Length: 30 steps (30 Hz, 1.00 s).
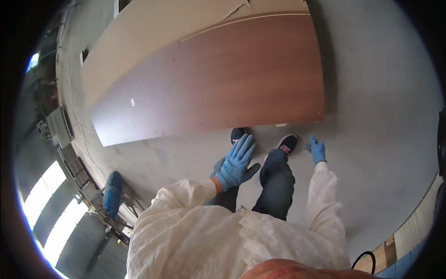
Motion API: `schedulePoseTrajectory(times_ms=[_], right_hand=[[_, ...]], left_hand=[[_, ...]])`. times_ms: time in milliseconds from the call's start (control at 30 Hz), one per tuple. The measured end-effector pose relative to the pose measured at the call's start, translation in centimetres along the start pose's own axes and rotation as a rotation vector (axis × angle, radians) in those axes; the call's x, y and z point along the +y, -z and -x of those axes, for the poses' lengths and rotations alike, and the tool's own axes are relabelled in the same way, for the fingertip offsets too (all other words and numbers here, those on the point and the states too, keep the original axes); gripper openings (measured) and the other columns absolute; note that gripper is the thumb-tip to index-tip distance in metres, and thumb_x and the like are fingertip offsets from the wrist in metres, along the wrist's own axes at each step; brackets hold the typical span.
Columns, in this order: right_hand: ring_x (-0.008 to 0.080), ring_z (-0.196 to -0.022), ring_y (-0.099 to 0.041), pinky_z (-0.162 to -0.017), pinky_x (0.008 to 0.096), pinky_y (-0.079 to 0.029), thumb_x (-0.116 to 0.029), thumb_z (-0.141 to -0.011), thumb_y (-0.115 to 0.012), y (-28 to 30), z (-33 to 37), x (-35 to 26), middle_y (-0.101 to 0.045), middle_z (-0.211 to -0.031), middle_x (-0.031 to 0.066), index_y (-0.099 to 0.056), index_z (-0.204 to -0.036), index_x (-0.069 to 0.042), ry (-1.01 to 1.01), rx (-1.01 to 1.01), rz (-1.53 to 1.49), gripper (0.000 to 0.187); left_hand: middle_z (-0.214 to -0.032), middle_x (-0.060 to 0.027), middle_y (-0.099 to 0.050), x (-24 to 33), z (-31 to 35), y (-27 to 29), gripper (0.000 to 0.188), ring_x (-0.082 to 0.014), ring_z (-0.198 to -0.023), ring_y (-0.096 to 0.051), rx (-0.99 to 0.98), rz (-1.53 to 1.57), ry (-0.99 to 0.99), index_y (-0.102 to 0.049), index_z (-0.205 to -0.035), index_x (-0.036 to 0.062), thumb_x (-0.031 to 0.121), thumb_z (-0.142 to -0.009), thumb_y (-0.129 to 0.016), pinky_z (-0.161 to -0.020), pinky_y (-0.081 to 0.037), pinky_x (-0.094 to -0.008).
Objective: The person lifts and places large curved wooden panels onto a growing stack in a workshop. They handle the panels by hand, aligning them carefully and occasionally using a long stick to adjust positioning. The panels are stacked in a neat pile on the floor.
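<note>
On the grey concrete floor [371, 93] just ahead of the person's dark shoes [287, 143] lies a large brown wood-veneer panel [223, 79], flat atop a paler board [153, 28], so its face is reachable. Left hand [237, 162], blue-gloved, hangs above its near edge with fingers spread, holding nothing; right hand [317, 149] is loosely open and empty beside the corner.

Smooth, semi-gloss wood-veneer panel [223, 79]

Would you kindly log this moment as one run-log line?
left hand: gloved, open, empty | right hand: gloved, empty, lowered | brown panel: flat, just beyond shoes | floor: grey concrete
</note>
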State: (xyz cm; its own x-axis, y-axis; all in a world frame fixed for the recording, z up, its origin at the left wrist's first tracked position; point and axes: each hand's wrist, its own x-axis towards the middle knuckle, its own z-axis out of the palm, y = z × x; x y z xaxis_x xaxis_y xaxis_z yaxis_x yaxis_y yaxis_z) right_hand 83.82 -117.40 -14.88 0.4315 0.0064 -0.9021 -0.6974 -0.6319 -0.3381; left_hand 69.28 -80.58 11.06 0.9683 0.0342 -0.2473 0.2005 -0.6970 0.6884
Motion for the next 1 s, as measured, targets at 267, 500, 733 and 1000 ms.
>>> schedulePoseTrajectory(times_ms=[267,500,733,1000], right_hand=[[0.0245,-0.093,-0.068,-0.078,0.0318,-0.054,-0.02,-0.095,-0.053,2.5,21.6,4.2,-0.066,-0.114,0.0128,-0.057,-0.119,-0.002,0.268,0.091,-0.096,0.031],[0.0283,-0.106,-0.064,-0.092,0.0404,-0.05,-0.038,-0.098,-0.054,0.6,40.3,-5.7,-0.065,-0.117,0.0132,-0.056,-0.12,-0.007,-0.086,-0.225,-0.265,0.038],[0.0329,-0.128,-0.051,-0.109,0.0456,-0.038,-0.063,-0.093,-0.05,-4.7,57.0,-22.9,-0.05,-0.139,0.0201,-0.04,-0.138,-0.004,-0.037,-0.932,-0.353,0.075],[0.0402,-0.13,-0.048,-0.111,0.0488,-0.038,-0.067,-0.091,-0.046,-10.6,66.7,-21.0,-0.043,-0.143,0.0274,-0.026,-0.147,0.001,0.038,-1.061,0.041,0.09]], left_hand=[[-0.146,-0.026,-0.039,5.8,10.3,-0.6,0.064,-0.043,-0.137,-0.036,-0.031,-0.151,0.059,-0.051,-0.131,-0.0032,0.037,-0.084,-0.066,-0.112,-0.031,-0.0504],[-0.15,-0.0254,-0.035,18.5,18.4,9.6,0.066,-0.0416,-0.14,-0.033,0.351,0.002,0.16,-0.045,-0.139,-0.0024,0.042,-0.091,-0.058,-0.114,-0.028,-0.0488],[-0.151,-0.0248,-0.034,29.4,21.7,15.8,0.073,-0.043,-0.139,-0.033,0.767,0.097,0.249,-0.038,-0.144,-0.0017,0.044,-0.091,-0.056,-0.112,-0.03,-0.0499],[-0.151,-0.0206,-0.036,26.4,35.8,6.5,0.082,-0.0384,-0.139,-0.035,0.621,0.269,0.874,-0.041,-0.144,0.0044,0.057,-0.084,-0.059,-0.114,-0.029,-0.0461]])
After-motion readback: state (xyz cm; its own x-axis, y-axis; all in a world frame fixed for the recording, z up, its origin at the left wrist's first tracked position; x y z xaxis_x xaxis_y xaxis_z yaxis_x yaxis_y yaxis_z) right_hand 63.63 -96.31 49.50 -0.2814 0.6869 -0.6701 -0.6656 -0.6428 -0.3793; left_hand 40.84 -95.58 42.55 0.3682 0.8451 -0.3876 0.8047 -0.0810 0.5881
